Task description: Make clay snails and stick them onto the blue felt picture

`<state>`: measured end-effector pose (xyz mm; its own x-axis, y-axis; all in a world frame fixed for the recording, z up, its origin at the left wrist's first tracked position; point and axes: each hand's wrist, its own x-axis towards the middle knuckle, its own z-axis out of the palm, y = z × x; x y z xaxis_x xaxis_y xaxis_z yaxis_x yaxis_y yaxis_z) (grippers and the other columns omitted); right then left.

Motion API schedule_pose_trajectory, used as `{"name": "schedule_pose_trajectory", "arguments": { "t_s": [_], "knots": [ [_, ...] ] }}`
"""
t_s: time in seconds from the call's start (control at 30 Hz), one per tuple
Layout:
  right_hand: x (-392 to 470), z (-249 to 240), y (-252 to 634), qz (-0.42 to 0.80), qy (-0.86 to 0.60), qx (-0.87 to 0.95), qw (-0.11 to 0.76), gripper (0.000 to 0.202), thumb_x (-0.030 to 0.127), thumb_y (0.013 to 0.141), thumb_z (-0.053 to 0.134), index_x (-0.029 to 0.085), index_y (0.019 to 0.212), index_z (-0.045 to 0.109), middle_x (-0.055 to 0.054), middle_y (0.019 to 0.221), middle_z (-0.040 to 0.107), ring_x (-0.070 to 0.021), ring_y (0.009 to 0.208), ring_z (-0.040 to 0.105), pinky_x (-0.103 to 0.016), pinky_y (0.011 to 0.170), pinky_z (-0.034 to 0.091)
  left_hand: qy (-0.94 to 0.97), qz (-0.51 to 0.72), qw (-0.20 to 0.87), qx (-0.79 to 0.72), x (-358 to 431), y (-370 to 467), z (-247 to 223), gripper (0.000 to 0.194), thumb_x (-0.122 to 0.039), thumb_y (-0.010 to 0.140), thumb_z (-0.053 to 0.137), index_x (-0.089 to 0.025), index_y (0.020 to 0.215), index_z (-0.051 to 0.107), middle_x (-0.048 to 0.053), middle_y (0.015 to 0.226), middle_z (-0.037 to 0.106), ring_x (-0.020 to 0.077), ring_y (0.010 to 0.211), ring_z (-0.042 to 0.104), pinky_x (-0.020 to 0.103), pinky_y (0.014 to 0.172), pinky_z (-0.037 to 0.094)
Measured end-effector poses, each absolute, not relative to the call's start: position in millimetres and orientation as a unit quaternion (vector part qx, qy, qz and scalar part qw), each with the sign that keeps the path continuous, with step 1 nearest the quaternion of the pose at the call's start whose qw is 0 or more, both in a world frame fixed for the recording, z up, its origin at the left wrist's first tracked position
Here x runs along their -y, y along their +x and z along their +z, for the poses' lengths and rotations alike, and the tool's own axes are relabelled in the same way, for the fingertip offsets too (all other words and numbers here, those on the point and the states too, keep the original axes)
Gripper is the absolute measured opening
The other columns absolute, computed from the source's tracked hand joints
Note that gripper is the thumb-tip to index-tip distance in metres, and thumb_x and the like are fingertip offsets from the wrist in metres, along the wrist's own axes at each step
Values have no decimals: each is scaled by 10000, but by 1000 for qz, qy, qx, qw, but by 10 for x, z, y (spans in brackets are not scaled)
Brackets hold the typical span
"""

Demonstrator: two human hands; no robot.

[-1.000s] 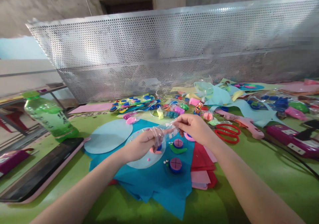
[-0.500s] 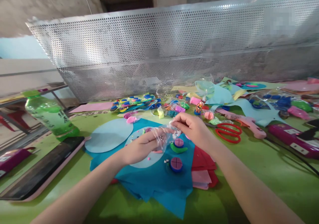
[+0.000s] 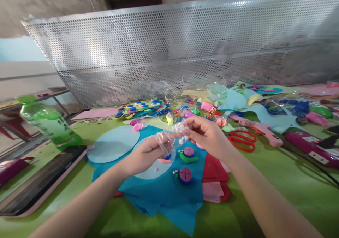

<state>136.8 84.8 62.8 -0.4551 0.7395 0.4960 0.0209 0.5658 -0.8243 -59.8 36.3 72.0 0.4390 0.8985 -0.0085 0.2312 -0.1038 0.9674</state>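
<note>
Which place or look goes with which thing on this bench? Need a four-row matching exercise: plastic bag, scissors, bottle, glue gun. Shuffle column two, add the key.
Things
1. Plastic bag
2. Scissors
3. Bottle
4. Glue gun

Places and looks
A. Pink, beside the purple power strip
B. At the fingers of the left hand and right hand
C. Green cap, by the far end of the phone
D. Red handles, lying just beyond the right forearm

Pairs: 1-B, 2-D, 3-C, 4-A
</note>
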Motion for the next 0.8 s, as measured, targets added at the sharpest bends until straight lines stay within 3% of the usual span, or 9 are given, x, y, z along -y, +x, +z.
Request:
{"name": "schedule_pose_trajectory", "arguments": {
  "t_s": [0.17,0.37,0.63,0.8],
  "knots": [
    [-835,627,1353,364,-259,754,481,128,286,790,589,187,848,531,52,622,458,-69,543,445,-189,495,381,638,343,566,-395,-366,-555,693,282,-358,788,563,-213,1027,603,-28,706,415,90,589,377,284,620,416],
    [-848,648,1359,347,-244,750,508,120,269,784,600,185,841,538,61,608,406,-63,526,403,-189,484,358,630,343,593,-366,-331,-518,717,186,-342,813,545,-197,923,583,-39,689,422,75,566,380,225,547,376],
    [-838,640,1357,340,-250,752,507,133,283,784,596,189,847,528,60,603,384,-68,527,394,-192,484,361,681,381,477,-405,-365,-564,719,144,-314,792,576,-189,850,616,20,907,527,129,752,515,269,649,509],
    [-839,631,1361,345,-267,752,494,171,321,775,604,192,864,535,42,632,431,-84,556,430,-209,512,386,722,400,376,-421,-351,-552,751,108,-287,753,614,-195,766,670,31,850,554,165,822,533,286,716,506]
  ]
}}
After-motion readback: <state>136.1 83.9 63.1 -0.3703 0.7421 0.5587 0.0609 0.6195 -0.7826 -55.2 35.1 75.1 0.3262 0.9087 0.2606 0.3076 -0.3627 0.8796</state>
